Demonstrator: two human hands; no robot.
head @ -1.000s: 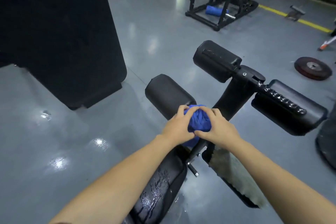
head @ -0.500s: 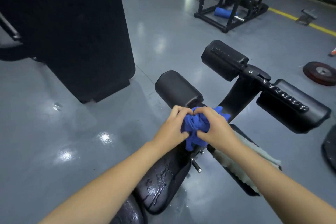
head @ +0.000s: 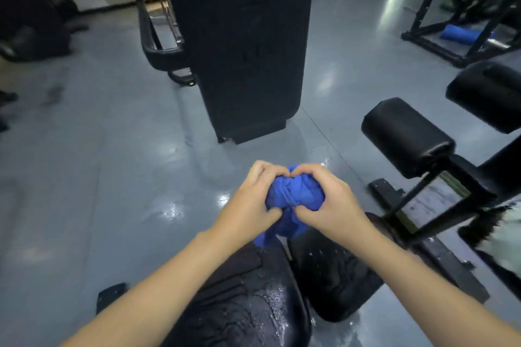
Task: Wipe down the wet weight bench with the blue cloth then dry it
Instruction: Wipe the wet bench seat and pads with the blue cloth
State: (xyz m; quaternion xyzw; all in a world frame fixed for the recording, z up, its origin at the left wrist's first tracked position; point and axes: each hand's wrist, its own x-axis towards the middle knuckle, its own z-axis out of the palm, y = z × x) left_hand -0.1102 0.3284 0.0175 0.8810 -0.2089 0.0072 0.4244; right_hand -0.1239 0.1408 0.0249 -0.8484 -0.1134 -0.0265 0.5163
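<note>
While water is beading on the black weight bench below, the left hand and right hand are clutching the bunched blue cloth between them, fingers curling tightly around it, above the grey floor.
</note>
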